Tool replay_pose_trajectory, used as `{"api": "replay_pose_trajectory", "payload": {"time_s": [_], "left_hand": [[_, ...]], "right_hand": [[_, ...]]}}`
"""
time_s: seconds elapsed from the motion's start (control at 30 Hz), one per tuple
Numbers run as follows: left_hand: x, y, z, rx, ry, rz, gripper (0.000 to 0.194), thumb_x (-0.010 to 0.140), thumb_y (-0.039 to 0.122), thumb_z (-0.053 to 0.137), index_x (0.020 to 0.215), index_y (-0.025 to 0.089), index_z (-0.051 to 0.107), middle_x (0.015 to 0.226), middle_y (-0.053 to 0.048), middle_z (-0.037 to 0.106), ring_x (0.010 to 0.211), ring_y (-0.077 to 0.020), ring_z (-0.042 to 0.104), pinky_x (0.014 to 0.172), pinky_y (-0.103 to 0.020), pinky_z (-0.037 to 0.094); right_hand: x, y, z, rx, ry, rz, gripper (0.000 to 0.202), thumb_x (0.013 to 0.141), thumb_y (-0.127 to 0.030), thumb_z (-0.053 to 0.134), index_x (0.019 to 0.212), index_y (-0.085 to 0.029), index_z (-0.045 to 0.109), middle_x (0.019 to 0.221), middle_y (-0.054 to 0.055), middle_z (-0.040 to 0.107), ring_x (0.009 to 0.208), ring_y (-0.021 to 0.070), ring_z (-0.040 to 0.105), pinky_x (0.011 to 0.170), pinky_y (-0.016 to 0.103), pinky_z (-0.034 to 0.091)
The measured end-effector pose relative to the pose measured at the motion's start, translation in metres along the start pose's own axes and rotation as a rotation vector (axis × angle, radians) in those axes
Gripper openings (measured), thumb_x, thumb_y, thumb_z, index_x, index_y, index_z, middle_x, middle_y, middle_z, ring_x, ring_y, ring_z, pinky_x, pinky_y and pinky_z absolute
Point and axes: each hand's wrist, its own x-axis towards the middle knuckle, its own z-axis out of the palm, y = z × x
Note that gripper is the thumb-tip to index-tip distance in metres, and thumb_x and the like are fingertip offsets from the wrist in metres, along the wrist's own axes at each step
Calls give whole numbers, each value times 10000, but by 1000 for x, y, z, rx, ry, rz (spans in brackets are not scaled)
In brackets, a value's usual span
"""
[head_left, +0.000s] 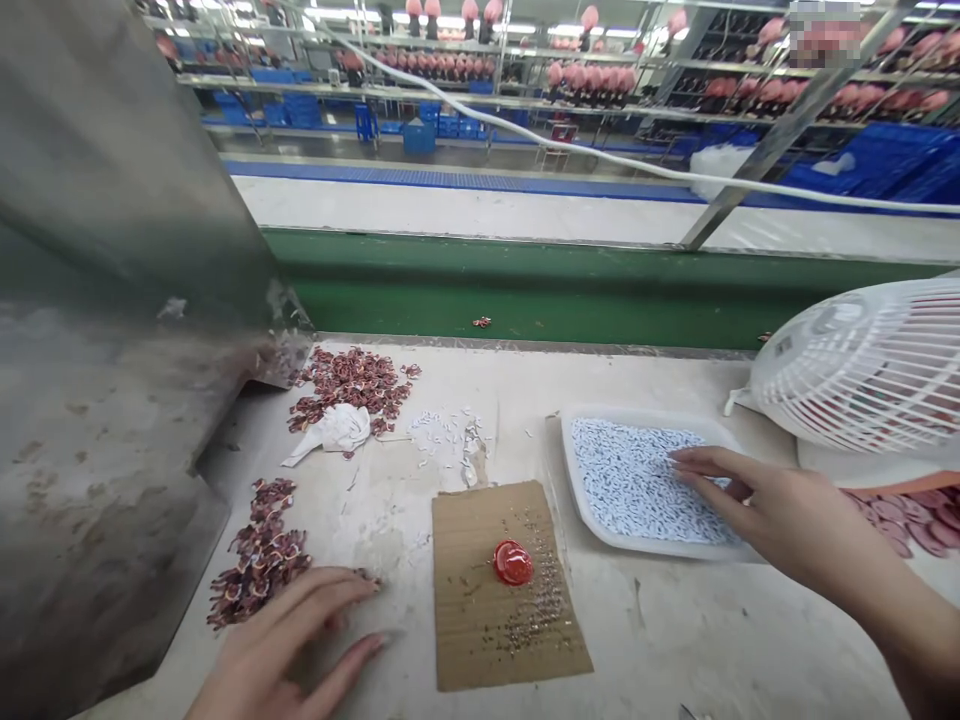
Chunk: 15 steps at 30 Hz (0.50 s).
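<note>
The left hand [289, 650] lies flat with fingers spread and empty, its tips touching the edge of the near pile of dark red pieces [259, 555], while the right hand [757, 505], fingers loosely apart and holding nothing, rests its tips on the small white pieces in the white tray [600, 535]. Between them lies a cardboard sheet [502, 600] with a red piece [513, 562] on it. A careless sweep of the right fingers could flick white pieces over the shallow rim, and the fan [870, 365] just beside it might scatter them.

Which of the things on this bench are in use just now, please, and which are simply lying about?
In use: left hand by near red pieces; right hand in white tray of pellets.

Lying about: cardboard, red cap, white cloth, fan.
</note>
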Motion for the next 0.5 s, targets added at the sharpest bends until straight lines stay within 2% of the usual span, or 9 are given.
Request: {"api": "replay_pose_trajectory", "payload": {"time_s": [0.1,0.17,0.23,0.33,0.4,0.47,0.5], "left_hand": [[-7,-7,-4,68,12,-80,378,933,589,697,1228,360,757,1180,-36,845,987,-284,833,858,-328,689],[-1,-11,-3,89,-50,-84,390,929,606,682,1213,357,779,1165,-40,853,1014,-312,829,886,-377,688],[13,-9,0,55,-148,-57,332,955,565,644,1153,351,803,1112,-27,862,977,-279,835,876,-344,681],[39,-4,2,-6,-272,-46,228,967,419,595,972,327,803,900,4,846,764,-192,820,695,-234,650],[51,-3,-1,-43,-351,-31,202,933,355,589,823,319,754,769,31,794,653,-164,780,600,-212,613],[51,-8,-1,-71,-405,-5,230,938,341,552,763,329,701,719,55,766,619,-158,765,573,-216,599],[46,-12,0,-80,-407,-7,232,956,366,538,775,340,682,727,65,771,626,-162,772,575,-219,601]], "right_hand": [[-1,-3,-7,113,-43,19,308,993,-496,603,1102,-294,808,981,15,862,703,237,769,636,301,522],[-1,-8,-12,168,-19,41,284,987,-470,619,1082,-280,808,944,28,855,692,240,752,636,304,495],[-2,-13,-17,227,29,58,255,978,-456,632,1049,-282,806,909,22,841,654,220,720,625,296,469],[-14,-25,-22,323,125,96,261,960,-495,670,1036,-282,800,762,9,782,571,190,647,610,297,452],[-32,-39,-23,397,194,133,329,953,-559,680,1065,-270,789,786,36,790,589,198,656,591,300,480],[-56,-64,-22,644,216,206,358,954,-586,698,1112,-272,767,932,77,833,614,194,674,529,282,504],[-69,-81,-22,898,193,270,335,945,-558,738,1128,-277,756,987,89,844,593,176,657,479,260,488]]}}
